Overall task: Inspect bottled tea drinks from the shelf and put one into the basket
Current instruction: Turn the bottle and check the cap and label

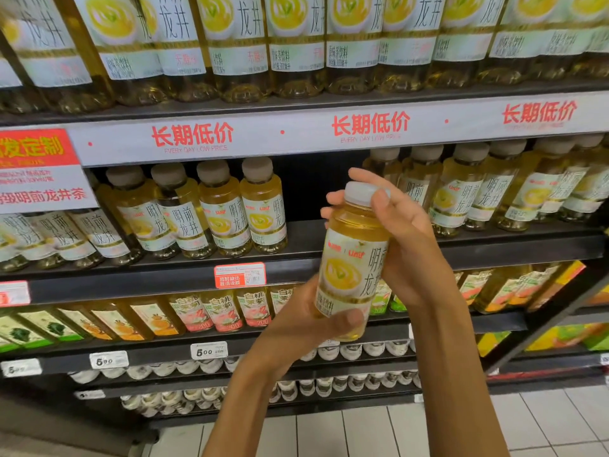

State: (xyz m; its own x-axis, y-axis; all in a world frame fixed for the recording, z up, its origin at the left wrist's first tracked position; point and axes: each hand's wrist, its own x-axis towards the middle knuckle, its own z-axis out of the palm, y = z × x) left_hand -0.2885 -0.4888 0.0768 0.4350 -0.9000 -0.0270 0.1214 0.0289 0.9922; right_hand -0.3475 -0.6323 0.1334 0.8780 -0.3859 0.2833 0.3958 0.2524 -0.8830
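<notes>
Your left hand (308, 328) grips the tea bottle's (351, 268) base, thumb across its label; at one o'clock, your right hand (400, 235) curls fingers around its white cap (361, 192)

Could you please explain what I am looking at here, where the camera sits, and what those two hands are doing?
There is no machine here. A person wears one wide-angle camera on the head, looking forward and down, so you see their own two bare arms. The left hand grips the bottom of a tea bottle, and the right hand holds it near the white cap. The bottle is upright, its label facing the camera. Behind it stand store shelves with rows of the same yellow tea, and a gap in the row behind the bottle. White price tags hang on the shelf edges. No basket is in view.
</notes>
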